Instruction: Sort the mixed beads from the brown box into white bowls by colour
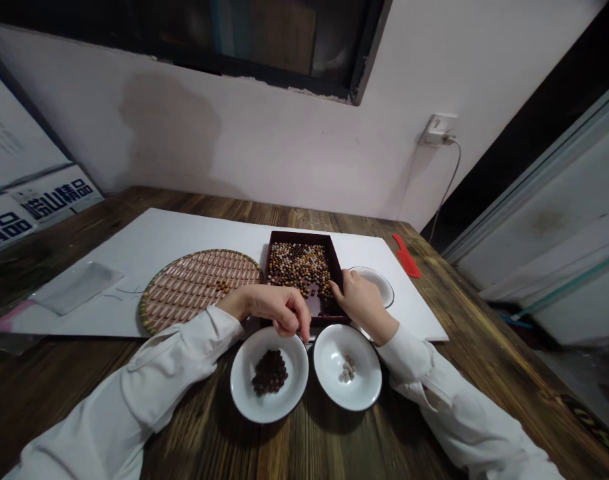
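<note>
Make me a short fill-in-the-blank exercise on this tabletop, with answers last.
1. The bowl of dark beads stands to the ____ of the bowl of pale beads.
2. The tool beyond the white sheet's right edge is coloured ____.
3. The hand at the box edge is the person's ____.

Answers: left; red; right

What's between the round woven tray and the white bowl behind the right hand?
The head view shows the dark box of mixed beads between the woven tray and that white bowl, with the right hand at the box's right edge.
</note>
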A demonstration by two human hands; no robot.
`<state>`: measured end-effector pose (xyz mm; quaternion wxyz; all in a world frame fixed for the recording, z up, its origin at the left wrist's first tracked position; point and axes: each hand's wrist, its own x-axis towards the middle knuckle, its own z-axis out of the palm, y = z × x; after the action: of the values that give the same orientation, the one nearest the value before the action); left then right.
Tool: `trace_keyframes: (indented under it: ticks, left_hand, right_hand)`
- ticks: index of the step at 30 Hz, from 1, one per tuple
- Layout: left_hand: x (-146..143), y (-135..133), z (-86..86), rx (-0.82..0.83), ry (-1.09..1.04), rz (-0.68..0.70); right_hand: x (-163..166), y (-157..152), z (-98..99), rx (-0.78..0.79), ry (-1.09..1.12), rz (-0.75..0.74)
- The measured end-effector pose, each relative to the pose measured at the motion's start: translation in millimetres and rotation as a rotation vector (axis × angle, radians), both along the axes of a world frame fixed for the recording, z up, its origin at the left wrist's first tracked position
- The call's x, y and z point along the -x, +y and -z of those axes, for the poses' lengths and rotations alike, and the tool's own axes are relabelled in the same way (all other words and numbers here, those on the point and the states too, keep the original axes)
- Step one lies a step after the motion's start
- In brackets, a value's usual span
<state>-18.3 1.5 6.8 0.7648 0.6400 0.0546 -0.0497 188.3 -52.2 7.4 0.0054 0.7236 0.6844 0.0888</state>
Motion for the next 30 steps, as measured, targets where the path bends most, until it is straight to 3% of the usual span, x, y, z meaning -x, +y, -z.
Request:
trace_keyframes:
  ticks: [23,30]
  left_hand:
    - [-2.1,-4.9,3.6,0.184,-0.072,0.009]
    - [-4.9,-8.7,-2.1,0.188,-0.019,-0.080]
  right_hand:
    - [-0.3,0.0,-0.3,0.002,0.003,0.004]
    - [0.1,0.1,-0.3,-0.005,0.004,0.003]
